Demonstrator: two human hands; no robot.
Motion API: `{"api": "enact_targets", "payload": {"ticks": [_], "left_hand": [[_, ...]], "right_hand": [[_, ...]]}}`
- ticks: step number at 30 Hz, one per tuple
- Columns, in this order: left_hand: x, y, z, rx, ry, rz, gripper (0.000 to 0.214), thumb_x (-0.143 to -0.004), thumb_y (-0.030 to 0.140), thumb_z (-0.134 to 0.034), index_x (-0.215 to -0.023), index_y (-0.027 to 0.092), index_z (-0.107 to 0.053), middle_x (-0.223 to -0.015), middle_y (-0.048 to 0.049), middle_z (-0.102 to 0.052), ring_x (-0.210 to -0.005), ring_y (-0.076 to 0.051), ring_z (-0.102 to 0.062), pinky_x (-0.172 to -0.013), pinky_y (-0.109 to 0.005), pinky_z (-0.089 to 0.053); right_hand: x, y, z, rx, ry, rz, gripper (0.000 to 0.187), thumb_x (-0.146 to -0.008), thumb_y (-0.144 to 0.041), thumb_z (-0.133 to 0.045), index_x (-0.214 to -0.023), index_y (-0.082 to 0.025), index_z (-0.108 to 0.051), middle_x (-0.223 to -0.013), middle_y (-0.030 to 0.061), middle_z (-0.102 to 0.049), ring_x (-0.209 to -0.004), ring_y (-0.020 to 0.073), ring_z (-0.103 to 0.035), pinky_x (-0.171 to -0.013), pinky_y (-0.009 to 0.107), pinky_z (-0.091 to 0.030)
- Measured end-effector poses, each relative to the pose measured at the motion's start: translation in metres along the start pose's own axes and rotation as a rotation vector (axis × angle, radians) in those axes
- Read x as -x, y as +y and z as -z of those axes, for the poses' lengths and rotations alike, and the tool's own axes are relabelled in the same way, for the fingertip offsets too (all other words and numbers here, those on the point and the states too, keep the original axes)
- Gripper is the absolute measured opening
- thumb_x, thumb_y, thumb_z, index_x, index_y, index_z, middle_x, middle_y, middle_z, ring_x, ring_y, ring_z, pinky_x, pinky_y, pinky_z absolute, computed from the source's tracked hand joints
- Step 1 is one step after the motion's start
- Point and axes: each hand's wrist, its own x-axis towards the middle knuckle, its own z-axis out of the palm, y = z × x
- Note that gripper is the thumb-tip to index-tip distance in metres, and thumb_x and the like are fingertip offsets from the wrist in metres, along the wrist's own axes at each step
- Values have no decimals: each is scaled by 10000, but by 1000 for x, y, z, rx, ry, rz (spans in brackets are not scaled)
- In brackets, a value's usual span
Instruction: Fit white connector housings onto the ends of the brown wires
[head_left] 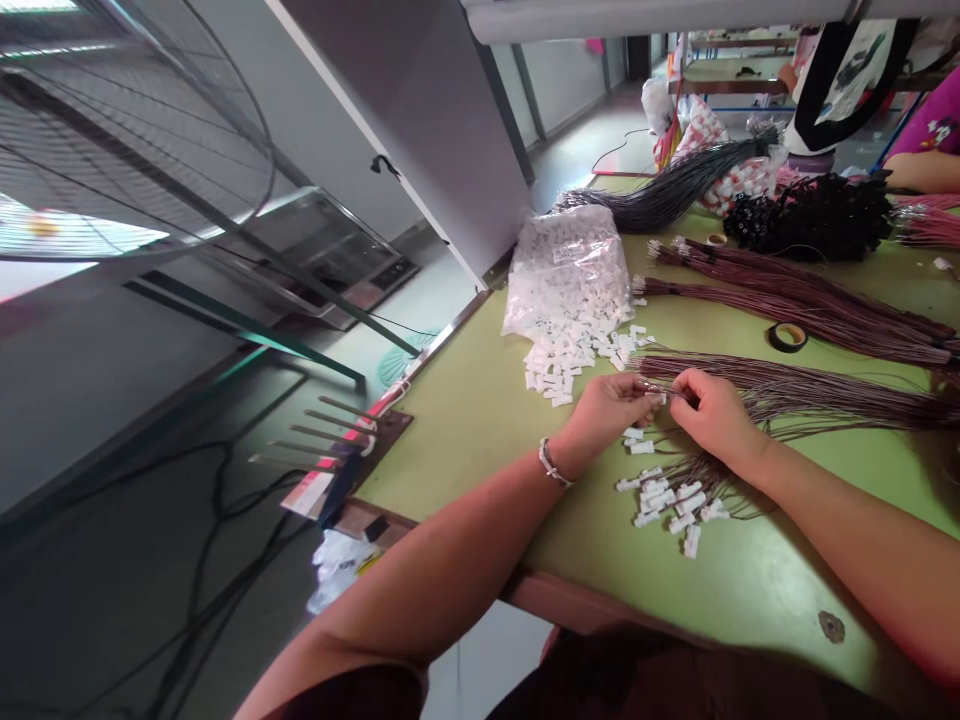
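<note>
Wires (660, 387) lie between our hands, over the green table (457, 430), just beside a pile (551, 375) of loose white connectors. Our left hand (609, 408) pinches them near their ends with thumb and fingers, and our right hand (712, 415), fingers curled, grips them a little further along — both hands are closed on the strands. A small white piece (663, 398) shows at our left fingertips, partly hidden, so we cannot tell whether it is fitted to a wire. Below our hands a cluster (667, 500) of white connectors rests on the table, with brown leads (712, 473) running from it toward our right hand. Just beyond our hands a brown bundle (832, 390) stretches to the right, and past that lie more bundles (772, 300) of the same colour, with a roll of tape (787, 337) near them. Farther off we see a clear bag (570, 255) full of white pieces behind the pile, a dark bundle (667, 195) and a black heap (810, 215). Our left wrist wears a bracelet (553, 463). At the left end of the table stands a pronged rack (390, 430); a fan (135, 130) fills our upper left — and at the far right we see a co-worker's purple sleeve (930, 120).
</note>
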Motion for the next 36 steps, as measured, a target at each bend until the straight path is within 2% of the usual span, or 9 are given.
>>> {"api": "enact_targets", "payload": {"ticks": [5,14,17,20,25,28,32,36], "left_hand": [[-1,-6,-2,-35,95,-46,137,-673,205,-701,-778,124,-665,-587,15,-617,-523,-72,-547,-527,-194,-463],[-1,-14,-4,-318,99,-170,104,-717,237,-652,-748,145,-689,-552,19,-605,-515,-88,-550,-507,-198,-448],[0,-10,-7,-287,102,-128,117,-735,250,-643,-755,140,-676,-521,26,-586,-490,-84,-542,-490,-191,-447],[1,-4,-6,-165,43,-14,157,-757,263,-631,-684,124,-626,-494,26,-563,-440,-68,-513,-455,-181,-439],[-1,1,4,1,-102,66,283,-756,344,-658,-608,117,-578,-477,14,-556,-367,-46,-464,-363,-158,-371],[-3,1,8,46,-122,108,279,-724,350,-691,-614,110,-600,-472,13,-559,-352,-41,-452,-341,-154,-348],[-3,4,9,87,-121,147,209,-704,297,-705,-658,105,-636,-484,15,-570,-351,-40,-449,-330,-156,-333],[-3,6,9,104,-128,165,177,-701,270,-703,-692,101,-651,-504,8,-587,-375,-40,-463,-348,-151,-339]], "right_hand": [[0,0,1,-45,-14,-71,69,-677,-254,-494,-642,-199,-516,-528,-27,-531,-482,109,-424,-500,240,-310],[-2,-1,-1,-130,-66,-108,111,-679,-291,-502,-645,-188,-526,-531,-28,-512,-485,100,-402,-484,234,-304],[-3,0,0,-98,-67,-87,106,-690,-281,-508,-641,-189,-520,-532,-28,-517,-486,101,-410,-491,234,-310],[-2,1,5,45,-69,-6,94,-721,-271,-525,-690,-188,-556,-570,-16,-569,-509,114,-452,-513,242,-321],[2,1,14,363,4,292,172,-788,-221,-527,-919,-183,-631,-804,48,-676,-699,172,-580,-609,270,-365],[2,3,14,402,36,399,167,-838,-224,-496,-868,-177,-653,-778,58,-668,-712,174,-591,-623,271,-383],[2,5,13,334,54,419,173,-846,-223,-504,-806,-181,-667,-740,40,-669,-669,149,-589,-607,251,-396],[2,5,13,398,74,495,204,-840,-214,-479,-809,-171,-675,-720,54,-669,-668,166,-586,-608,269,-389]]}}
